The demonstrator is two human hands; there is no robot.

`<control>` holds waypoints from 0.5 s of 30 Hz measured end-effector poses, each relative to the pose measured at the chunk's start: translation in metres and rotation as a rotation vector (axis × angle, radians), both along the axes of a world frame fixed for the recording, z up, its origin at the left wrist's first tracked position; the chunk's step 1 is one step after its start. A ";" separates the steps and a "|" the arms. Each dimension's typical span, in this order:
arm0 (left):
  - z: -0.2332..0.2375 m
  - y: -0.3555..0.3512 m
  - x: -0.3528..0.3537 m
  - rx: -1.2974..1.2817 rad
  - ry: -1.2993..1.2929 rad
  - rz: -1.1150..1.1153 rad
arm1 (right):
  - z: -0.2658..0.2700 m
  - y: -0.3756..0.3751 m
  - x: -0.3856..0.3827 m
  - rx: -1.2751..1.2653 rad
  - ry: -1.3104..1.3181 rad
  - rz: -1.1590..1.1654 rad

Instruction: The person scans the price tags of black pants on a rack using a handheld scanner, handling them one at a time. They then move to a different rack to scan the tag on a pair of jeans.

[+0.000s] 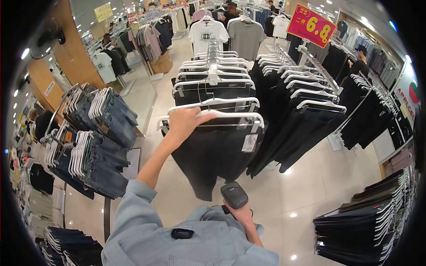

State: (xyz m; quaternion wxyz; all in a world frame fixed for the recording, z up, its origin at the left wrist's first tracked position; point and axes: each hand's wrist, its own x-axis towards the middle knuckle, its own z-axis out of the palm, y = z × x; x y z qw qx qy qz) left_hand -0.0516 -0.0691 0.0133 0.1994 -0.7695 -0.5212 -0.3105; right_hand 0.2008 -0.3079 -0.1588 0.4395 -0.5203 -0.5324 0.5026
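Note:
My left hand (183,125) is closed around the top bar of a white hanger (237,115) at the front of the middle rack. Black trousers (208,148) hang from it, with a white tag (249,143) near the waistband on the right. Just behind, another white hanger (239,101) hangs on the same rack. Low in front of my body, my right hand (241,214) grips a dark handheld barcode scanner (234,195). Its rounded head faces up and hides most of the fingers.
A metal rack arm (213,66) carries several more hangers. Black trousers (284,119) fill the neighbouring rack at right, under a red price sign (311,26). Denim shorts (104,155) hang at left. Dark trousers (355,221) hang lower right. A person (360,62) stands among racks at upper right.

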 end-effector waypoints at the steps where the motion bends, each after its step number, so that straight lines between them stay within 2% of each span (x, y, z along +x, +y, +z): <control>1: -0.001 0.008 0.005 -0.001 0.001 -0.005 | 0.002 -0.002 0.000 -0.015 -0.004 -0.009; 3: -0.001 0.020 0.015 0.006 -0.122 0.006 | 0.003 -0.004 0.001 -0.029 -0.007 -0.025; 6: 0.001 0.038 0.020 -0.013 -0.127 0.031 | -0.001 -0.004 0.003 -0.040 0.048 -0.079; 8: -0.004 0.054 0.018 0.020 -0.155 0.056 | -0.004 -0.004 0.006 -0.206 0.055 -0.075; 9: -0.004 0.057 0.017 0.019 -0.158 0.054 | -0.003 -0.005 0.005 -0.206 0.052 -0.077; 11: -0.006 0.063 0.017 -0.013 -0.142 0.090 | -0.002 -0.006 0.002 -0.052 0.015 -0.128; 15: -0.012 0.075 0.020 0.080 -0.197 -0.001 | -0.005 -0.006 0.003 -0.165 0.043 -0.087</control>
